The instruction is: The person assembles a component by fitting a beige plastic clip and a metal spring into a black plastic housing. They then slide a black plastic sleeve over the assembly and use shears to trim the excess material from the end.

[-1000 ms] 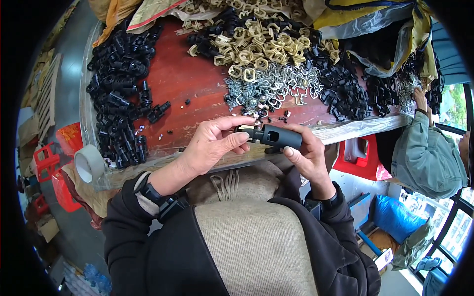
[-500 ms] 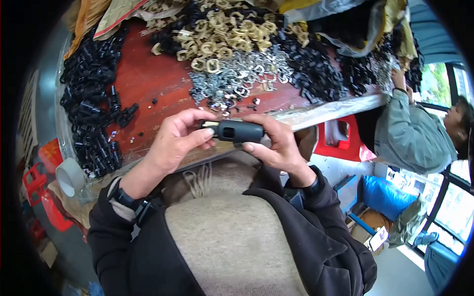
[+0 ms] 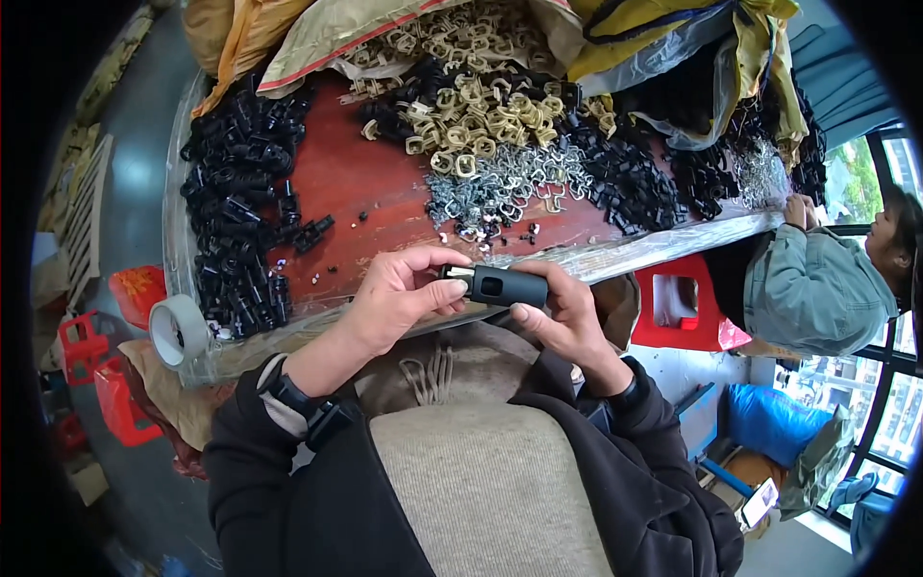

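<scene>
Above the near edge of the table I hold a black plastic housing (image 3: 520, 288), a rounded tube lying nearly level with a rectangular opening in its side. My right hand (image 3: 574, 322) is closed around its right end. At the left end my left hand (image 3: 392, 300) pinches, with the thumb over a pale piece (image 3: 461, 272) that sits at the housing's mouth. How deep this piece goes in is hidden by the fingers. Beyond the hands lie piles of cream-coloured loops (image 3: 492, 113), bent metal clips (image 3: 510, 183) and small black parts (image 3: 630, 183).
Many black tubular pieces (image 3: 231, 207) cover the red table's (image 3: 361, 255) left side. A tape roll (image 3: 179, 330) stands at the near left corner. Woven sacks (image 3: 332, 38) border the far edge. To the right, a person (image 3: 817, 274) handles parts near a red stool (image 3: 678, 308).
The view has shifted, so table and hands appear further right and lower. My grip on the housing looks much the same. The person at the right has lowered their hand slightly.
</scene>
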Demonstrator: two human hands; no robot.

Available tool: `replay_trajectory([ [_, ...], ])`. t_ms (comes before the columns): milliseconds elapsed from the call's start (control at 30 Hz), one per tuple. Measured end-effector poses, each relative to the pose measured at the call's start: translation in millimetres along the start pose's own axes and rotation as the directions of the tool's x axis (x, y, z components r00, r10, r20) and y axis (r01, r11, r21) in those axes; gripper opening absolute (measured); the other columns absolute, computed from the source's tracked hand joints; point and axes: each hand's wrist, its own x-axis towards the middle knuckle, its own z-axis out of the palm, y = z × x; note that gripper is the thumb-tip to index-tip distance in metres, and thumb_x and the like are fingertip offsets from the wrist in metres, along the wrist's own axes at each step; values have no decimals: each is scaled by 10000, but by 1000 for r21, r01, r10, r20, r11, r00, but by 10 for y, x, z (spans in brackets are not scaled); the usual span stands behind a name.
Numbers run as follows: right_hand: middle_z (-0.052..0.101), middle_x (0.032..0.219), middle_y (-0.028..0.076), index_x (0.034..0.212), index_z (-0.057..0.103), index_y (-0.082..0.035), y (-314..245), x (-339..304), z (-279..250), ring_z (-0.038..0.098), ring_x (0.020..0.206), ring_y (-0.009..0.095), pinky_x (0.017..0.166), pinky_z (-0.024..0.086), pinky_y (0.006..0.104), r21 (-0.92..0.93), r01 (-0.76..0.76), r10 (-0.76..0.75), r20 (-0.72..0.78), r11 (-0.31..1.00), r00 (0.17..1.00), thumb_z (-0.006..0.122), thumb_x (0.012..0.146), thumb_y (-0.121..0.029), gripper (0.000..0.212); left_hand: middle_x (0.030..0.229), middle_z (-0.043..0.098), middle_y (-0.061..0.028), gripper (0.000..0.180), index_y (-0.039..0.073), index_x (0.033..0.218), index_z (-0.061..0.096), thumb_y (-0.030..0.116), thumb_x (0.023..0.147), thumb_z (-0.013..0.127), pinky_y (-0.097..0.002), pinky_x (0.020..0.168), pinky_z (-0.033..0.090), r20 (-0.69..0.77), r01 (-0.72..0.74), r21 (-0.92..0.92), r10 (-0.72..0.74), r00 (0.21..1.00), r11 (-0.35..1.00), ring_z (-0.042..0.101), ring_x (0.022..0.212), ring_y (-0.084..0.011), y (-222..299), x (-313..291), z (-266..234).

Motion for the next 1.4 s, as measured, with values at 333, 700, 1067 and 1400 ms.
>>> replay_trajectory([
  [333,561,918,44,1080,488,22,220,94,-66,507,826,89,726,406,220,367,-256,252,58,894,966,631,792,-219,402,904,593,-76,357,-6,1156,492,202,867,519,-210,608,486,-21,29,17,-28,999,999,585,694,-106,-74,281,-1],
  [700,566,951,60,1084,502,27,356,212,-127,516,853,101,752,410,239,369,-293,287,72,882,955,643,770,-222,425,907,582,-73,333,-6,1137,498,201,876,503,-211,609,490,-35,173,-140,-179,983,975,584,702,-110,-74,464,-70],
  [1067,589,927,88,1067,524,-23,237,118,-19,561,869,164,747,440,286,135,22,-23,3,991,1000,655,749,-202,388,861,582,-76,228,-19,1026,523,87,824,536,-210,574,480,-138,73,3,-72,988,997,573,648,-122,-132,154,-138],
  [1400,585,899,88,1047,530,4,124,-2,-86,556,828,154,705,442,280,134,33,-36,26,990,999,673,736,-206,402,848,590,-78,232,-14,1021,527,70,806,547,-211,566,487,-142,51,23,-47,989,998,585,649,-118,-101,76,5],
])
